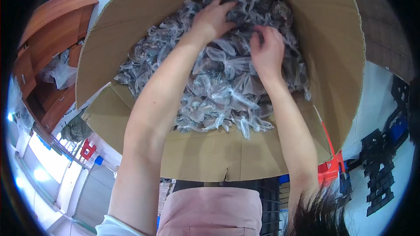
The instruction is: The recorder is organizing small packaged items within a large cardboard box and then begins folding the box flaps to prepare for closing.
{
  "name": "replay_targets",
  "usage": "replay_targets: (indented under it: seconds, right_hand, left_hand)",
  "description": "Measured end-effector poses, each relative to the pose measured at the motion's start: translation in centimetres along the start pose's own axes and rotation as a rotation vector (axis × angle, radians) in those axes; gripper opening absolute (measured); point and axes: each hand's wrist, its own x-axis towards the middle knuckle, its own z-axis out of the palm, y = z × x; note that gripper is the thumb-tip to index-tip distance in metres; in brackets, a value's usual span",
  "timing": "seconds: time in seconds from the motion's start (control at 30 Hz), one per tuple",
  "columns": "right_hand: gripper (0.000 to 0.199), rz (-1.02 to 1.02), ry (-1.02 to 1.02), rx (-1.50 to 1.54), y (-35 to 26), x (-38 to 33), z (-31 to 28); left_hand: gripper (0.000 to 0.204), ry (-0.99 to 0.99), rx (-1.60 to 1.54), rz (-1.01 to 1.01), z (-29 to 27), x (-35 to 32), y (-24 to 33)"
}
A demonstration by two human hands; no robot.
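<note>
A large cardboard box [201,155] stands in front of me with its flaps spread outward. Many knotted clear plastic bags [218,94] with dark contents fill it; what they hold is too blurred to name. My left hand [213,21] reaches over the far part of the pile, its fingers spread and touching or just above the bags. To its right is my right hand [267,51], bent at the fingers, with a gap between thumb and forefinger and no bag visible in it. The fingertips of both hands partly blend into the pile.
Brown wooden furniture [59,15] with a plastic bag [63,72] in it stands at the left. A red plastic item [330,172] is beside the box at the right. Dark interlocking mats [379,170] lie on the floor at the far right.
</note>
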Motion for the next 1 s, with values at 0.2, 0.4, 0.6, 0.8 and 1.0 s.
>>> replay_targets:
  seconds: [0.2,0.4,0.6,0.8,1.0]
  right_hand:
    - [0.029,0.031,0.007,-0.100,-2.2,3.6,2.3]
    - [0.024,-0.159,-0.035,-0.081,-0.8,5.9,4.5]
    - [0.022,-0.054,0.014,0.222,1.3,4.7,3.7]
    - [0.019,0.421,0.031,0.221,3.5,0.3,-2.4]
    - [0.016,0.320,-0.058,0.261,-0.7,-3.7,-3.4]
  left_hand:
    - [0.057,0.173,-0.074,0.064,-3.5,-1.1,0.3]
    - [0.054,0.316,-0.089,0.004,-1.8,-6.6,0.0]
    - [0.047,0.347,-0.149,-0.091,-0.6,-6.2,0.0]
    - [0.026,0.387,-0.301,-0.190,-2.0,-7.4,-0.7]
    - [0.020,0.502,-0.046,-0.012,-0.5,-6.6,-1.4]
